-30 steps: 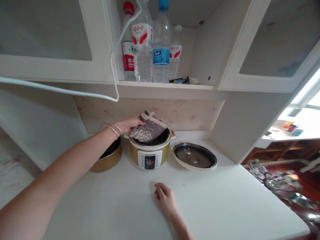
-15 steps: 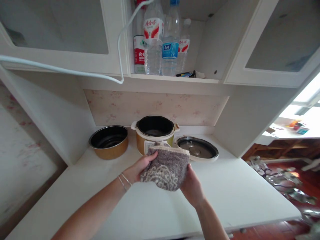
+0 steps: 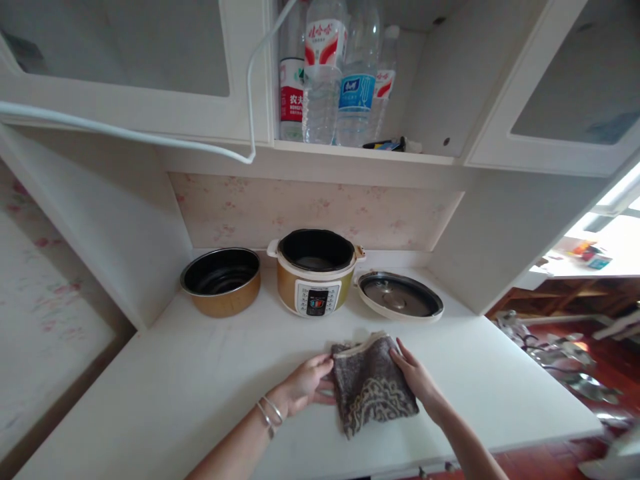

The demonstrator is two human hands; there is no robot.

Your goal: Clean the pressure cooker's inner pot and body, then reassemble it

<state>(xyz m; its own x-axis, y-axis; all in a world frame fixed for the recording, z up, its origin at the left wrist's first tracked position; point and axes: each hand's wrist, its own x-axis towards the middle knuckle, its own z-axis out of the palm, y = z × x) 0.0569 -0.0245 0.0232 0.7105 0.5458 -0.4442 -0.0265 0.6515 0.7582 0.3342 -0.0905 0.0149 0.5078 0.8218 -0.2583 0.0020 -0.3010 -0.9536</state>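
Observation:
A folded grey-brown towel point(image 3: 375, 387) with a cream scroll pattern and a pale edge is held low over the white counter. My left hand point(image 3: 306, 385), with bracelets at its wrist, has thumb and forefinger at the towel's upper left edge; its lower fingers are spread. On the right side, my right hand point(image 3: 419, 381) grips the towel, its other fingers partly hidden. Behind the towel stands an uncovered gold-and-white electric cooker point(image 3: 286, 283) with a black inside and a control panel.
A gold pot point(image 3: 225, 303) with a dark inside stands left of the cooker. To its right, an oval lid point(image 3: 400, 297) lies underside up on the counter point(image 3: 200, 380). Overhead, several plastic bottles point(image 3: 323, 80) fill a cabinet shelf, and a white cable point(image 3: 150, 137) hangs in front.
The towel has moved down, right and away from the cooker, uncovering its control panel. My left hand's hold has shifted to the towel's edge and its fingers have spread.

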